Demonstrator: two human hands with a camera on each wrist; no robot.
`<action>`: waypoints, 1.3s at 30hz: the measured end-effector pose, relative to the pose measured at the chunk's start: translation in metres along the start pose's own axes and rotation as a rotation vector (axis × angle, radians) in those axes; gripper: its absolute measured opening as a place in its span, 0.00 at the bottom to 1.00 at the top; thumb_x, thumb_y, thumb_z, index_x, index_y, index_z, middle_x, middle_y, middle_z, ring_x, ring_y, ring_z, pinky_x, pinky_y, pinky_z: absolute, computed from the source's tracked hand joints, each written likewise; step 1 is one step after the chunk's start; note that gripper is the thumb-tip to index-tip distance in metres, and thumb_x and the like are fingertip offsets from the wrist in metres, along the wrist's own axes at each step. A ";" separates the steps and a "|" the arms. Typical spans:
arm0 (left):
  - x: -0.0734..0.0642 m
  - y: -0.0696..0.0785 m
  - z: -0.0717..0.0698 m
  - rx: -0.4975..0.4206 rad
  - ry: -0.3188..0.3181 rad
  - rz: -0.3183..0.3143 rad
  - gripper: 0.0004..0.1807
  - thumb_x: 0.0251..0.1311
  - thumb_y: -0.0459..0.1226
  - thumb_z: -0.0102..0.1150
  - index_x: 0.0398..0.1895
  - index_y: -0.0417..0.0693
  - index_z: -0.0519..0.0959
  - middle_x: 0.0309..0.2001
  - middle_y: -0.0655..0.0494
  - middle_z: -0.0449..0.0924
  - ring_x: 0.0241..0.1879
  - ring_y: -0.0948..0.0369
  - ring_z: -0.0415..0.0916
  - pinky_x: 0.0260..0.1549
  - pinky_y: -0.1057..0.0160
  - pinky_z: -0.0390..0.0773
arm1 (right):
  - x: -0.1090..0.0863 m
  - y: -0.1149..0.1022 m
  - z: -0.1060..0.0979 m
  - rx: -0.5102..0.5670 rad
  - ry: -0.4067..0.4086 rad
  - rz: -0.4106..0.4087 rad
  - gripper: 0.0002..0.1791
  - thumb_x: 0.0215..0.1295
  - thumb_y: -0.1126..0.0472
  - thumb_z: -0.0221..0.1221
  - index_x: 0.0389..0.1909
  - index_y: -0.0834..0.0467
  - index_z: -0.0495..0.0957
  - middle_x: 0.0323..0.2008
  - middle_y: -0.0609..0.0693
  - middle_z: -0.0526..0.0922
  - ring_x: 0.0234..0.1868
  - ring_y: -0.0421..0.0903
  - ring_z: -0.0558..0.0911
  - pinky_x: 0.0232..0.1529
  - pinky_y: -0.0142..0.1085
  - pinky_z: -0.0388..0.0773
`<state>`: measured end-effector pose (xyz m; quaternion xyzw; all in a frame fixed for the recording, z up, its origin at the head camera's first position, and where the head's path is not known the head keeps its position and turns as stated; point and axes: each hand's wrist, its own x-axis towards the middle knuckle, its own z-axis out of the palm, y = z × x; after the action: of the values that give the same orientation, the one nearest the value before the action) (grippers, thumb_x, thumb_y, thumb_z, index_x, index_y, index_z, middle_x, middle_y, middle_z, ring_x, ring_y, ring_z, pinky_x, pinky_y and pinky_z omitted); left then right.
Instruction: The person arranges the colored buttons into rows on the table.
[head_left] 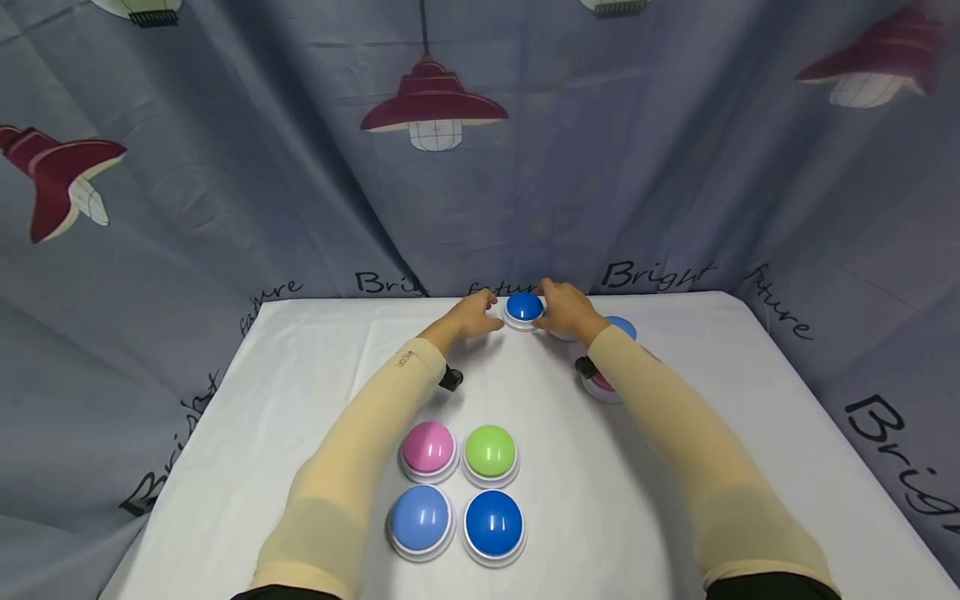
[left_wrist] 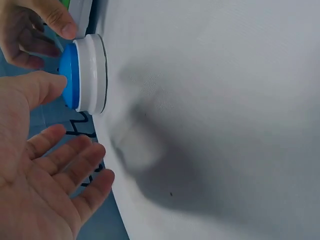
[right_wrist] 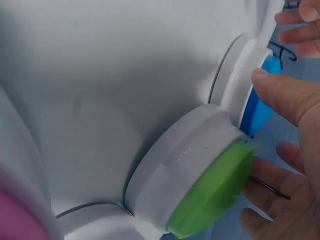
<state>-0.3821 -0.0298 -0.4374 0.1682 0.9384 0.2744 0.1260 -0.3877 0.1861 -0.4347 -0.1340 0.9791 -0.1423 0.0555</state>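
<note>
A dark blue push button (head_left: 524, 307) with a white base stands at the table's far edge, between both hands. From its left, my left hand (head_left: 471, 317) faces it with spread fingers; in the left wrist view its thumb overlaps the blue dome (left_wrist: 70, 75). My right hand (head_left: 567, 310) is at the button's right side, its thumb (right_wrist: 275, 90) right at the white rim and its other fingers loosely spread. A green button (right_wrist: 215, 192) sits beside the blue one, mostly hidden under the right hand in the head view.
Behind the right forearm stand a light blue button (head_left: 622, 327) and a partly covered pink button (head_left: 602, 382). Nearer, between the forearms, are pink (head_left: 428, 447), green (head_left: 491, 451), light blue (head_left: 419, 517) and dark blue (head_left: 493, 522) buttons on the white table (head_left: 315, 350). A curtain (head_left: 300, 208) hangs behind.
</note>
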 end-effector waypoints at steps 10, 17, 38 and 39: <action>0.007 -0.001 0.010 -0.094 -0.050 0.015 0.34 0.66 0.44 0.58 0.70 0.38 0.60 0.67 0.41 0.67 0.65 0.49 0.66 0.64 0.53 0.66 | 0.008 0.004 0.010 0.021 -0.046 0.057 0.41 0.60 0.51 0.70 0.67 0.61 0.61 0.60 0.63 0.74 0.61 0.60 0.73 0.60 0.54 0.69; 0.006 0.000 0.017 -0.231 -0.088 0.078 0.39 0.67 0.42 0.60 0.74 0.36 0.53 0.71 0.40 0.62 0.70 0.51 0.60 0.68 0.55 0.60 | 0.010 0.005 0.017 0.029 -0.018 -0.017 0.39 0.61 0.54 0.69 0.67 0.61 0.62 0.62 0.63 0.73 0.63 0.61 0.71 0.63 0.54 0.67; -0.019 -0.009 0.021 -0.158 0.148 0.112 0.39 0.57 0.42 0.71 0.70 0.46 0.64 0.53 0.47 0.79 0.54 0.56 0.77 0.55 0.56 0.75 | -0.021 -0.009 0.030 0.202 0.114 -0.130 0.38 0.59 0.54 0.71 0.65 0.58 0.62 0.54 0.62 0.78 0.55 0.58 0.78 0.59 0.52 0.72; -0.022 -0.009 0.021 -0.159 0.153 0.123 0.38 0.57 0.42 0.71 0.69 0.46 0.65 0.53 0.47 0.80 0.54 0.56 0.77 0.55 0.56 0.75 | -0.024 -0.010 0.030 0.214 0.114 -0.135 0.38 0.59 0.54 0.71 0.65 0.58 0.62 0.55 0.62 0.78 0.55 0.57 0.78 0.57 0.51 0.74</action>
<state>-0.3573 -0.0355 -0.4563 0.1935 0.9084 0.3673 0.0499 -0.3581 0.1760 -0.4583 -0.1848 0.9486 -0.2568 0.0042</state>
